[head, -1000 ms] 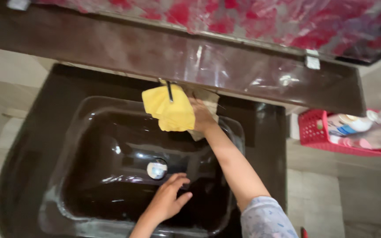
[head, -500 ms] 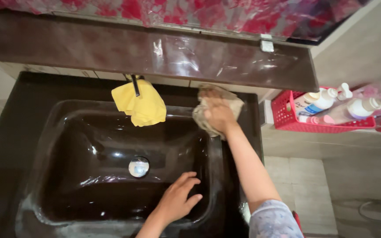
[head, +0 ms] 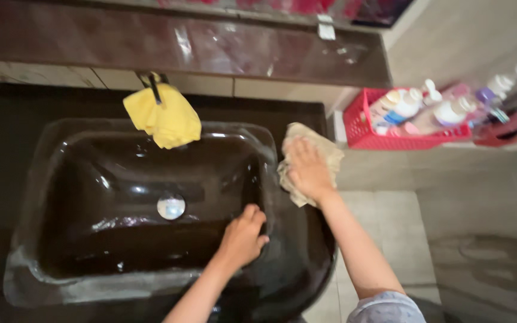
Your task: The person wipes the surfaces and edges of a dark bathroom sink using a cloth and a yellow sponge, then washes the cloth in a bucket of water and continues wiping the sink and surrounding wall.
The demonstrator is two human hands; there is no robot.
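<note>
Dim, warm indoor light glares in streaks off the glossy dark sink point(head: 61, 197) (edges slightly soft, motion-blurred).

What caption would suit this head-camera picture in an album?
Right hand presses a beige cloth on a dark sink's rim; left hand rests inside the basin.

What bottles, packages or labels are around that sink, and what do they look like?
Pump bottles: lying in the red basket right of the sink; white, pastel labels.
Purple-topped bottle: beside them, slim.
White tag: on the dark shelf above; small, rectangular.
No screens or signs.
</note>
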